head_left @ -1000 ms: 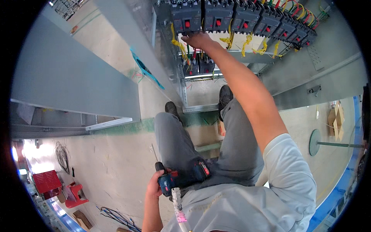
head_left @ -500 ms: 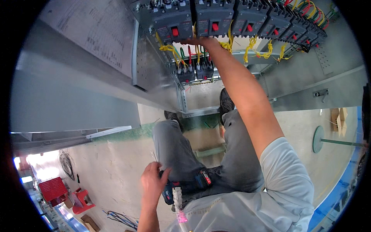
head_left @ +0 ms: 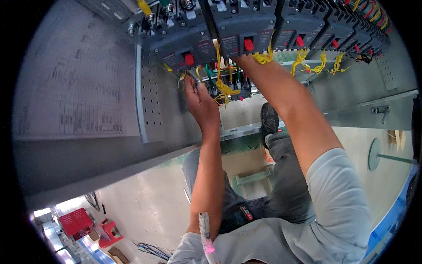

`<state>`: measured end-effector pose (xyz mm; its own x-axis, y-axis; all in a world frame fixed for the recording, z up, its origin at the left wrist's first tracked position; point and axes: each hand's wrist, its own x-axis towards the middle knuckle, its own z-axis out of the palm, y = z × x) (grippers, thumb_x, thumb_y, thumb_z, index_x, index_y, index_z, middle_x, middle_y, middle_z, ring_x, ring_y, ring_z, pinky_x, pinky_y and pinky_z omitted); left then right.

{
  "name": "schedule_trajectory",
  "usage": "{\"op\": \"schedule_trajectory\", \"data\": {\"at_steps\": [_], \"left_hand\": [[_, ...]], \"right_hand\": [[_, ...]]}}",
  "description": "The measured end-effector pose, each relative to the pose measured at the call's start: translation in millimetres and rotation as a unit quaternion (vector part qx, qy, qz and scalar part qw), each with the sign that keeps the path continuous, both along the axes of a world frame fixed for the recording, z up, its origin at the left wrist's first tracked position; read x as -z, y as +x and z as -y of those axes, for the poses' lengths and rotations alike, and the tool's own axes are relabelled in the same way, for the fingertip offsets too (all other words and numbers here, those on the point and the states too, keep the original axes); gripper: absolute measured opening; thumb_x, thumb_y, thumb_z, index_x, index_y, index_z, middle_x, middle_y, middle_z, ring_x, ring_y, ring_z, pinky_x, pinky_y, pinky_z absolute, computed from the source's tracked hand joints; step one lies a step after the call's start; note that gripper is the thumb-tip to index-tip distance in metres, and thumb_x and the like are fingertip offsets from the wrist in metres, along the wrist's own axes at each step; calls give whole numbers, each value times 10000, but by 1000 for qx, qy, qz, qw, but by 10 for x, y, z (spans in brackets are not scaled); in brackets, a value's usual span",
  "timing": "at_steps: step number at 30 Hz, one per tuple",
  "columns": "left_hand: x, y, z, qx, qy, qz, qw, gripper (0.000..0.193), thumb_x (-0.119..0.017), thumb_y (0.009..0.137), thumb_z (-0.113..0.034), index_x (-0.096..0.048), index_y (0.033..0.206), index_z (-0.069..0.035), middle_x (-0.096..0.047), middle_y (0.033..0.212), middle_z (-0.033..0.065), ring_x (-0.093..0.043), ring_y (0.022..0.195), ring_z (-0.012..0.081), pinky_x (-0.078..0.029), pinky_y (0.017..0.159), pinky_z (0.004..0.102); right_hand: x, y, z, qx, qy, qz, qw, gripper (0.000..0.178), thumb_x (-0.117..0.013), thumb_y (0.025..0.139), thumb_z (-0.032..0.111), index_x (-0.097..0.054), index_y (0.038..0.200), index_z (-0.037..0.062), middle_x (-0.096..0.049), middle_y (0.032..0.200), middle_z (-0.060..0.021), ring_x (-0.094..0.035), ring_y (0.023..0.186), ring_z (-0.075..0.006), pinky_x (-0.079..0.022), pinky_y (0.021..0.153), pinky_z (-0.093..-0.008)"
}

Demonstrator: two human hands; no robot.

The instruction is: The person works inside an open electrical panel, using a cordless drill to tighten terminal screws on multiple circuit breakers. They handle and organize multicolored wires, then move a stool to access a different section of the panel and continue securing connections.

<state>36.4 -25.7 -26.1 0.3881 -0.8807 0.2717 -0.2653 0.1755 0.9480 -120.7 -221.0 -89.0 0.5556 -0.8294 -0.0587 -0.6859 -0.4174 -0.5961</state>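
A row of dark grey circuit breakers (head_left: 250, 33) with red toggles runs across the top of an open metal cabinet. My left hand (head_left: 204, 105) is raised below the leftmost breaker, its fingers drawn together by the lower edge near a yellow wire (head_left: 181, 78). What they pinch, if anything, is too small to make out. My right hand (head_left: 241, 62) reaches under the second breaker, which hides its fingers. Between the hands hangs a knotted yellow wire bundle (head_left: 226, 89). Smaller breakers (head_left: 241, 92) with green and red wires sit lower behind it.
A perforated metal strip (head_left: 149, 101) and a panel with a printed sheet (head_left: 74, 79) stand at left. More yellow bundles (head_left: 316, 68) hang at right. A cabinet door with a latch (head_left: 381, 111) is at far right. Red stool (head_left: 110, 233) and crate (head_left: 75, 221) are lower left.
My left hand has risen from beside my lap to the leftmost breaker's lower edge. My right arm stays reaching under the breakers. The view has shifted closer to the cabinet.
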Motion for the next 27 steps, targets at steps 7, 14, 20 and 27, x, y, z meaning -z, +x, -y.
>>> {"op": "schedule_trajectory", "data": {"at_steps": [7, 14, 20, 27], "left_hand": [[148, -60, 168, -13, 61, -23, 998, 285, -536, 993, -123, -643, 1185, 59, -703, 1107, 130, -680, 1018, 215, -504, 948, 350], [265, 56, 220, -18, 50, 125, 991, 368, -598, 927, -97, -623, 1257, 65, -718, 1133, 208, -706, 1052, 270, -528, 918, 372], [270, -17, 423, 30, 84, -268, 959, 321, -587, 934, -23, -636, 1235, 75, -693, 1163, 143, -661, 1079, 212, -464, 1005, 313], [380, -73, 367, 20, -4, -405, 914, 290, -551, 954, 36, -649, 1225, 67, -685, 1140, 110, -642, 1053, 176, -453, 1024, 317]], "right_hand": [[93, 25, 6, 8, 5, -3, 1000, 492, -377, 1038, 509, -525, 1445, 275, -596, 1419, -143, -551, 1309, -328, -380, 1122, -535], [120, -100, -73, 15, 7, -8, 1000, 492, -384, 1035, 511, -531, 1439, 273, -598, 1415, -145, -554, 1304, -330, -384, 1117, -533], [114, -161, -78, 12, 6, -18, 1000, 492, -390, 1032, 513, -537, 1434, 270, -599, 1412, -147, -556, 1301, -331, -389, 1113, -531], [142, -82, -86, 11, 1, -21, 1000, 492, -397, 1029, 516, -543, 1427, 267, -601, 1409, -149, -559, 1296, -333, -393, 1109, -528]]}}
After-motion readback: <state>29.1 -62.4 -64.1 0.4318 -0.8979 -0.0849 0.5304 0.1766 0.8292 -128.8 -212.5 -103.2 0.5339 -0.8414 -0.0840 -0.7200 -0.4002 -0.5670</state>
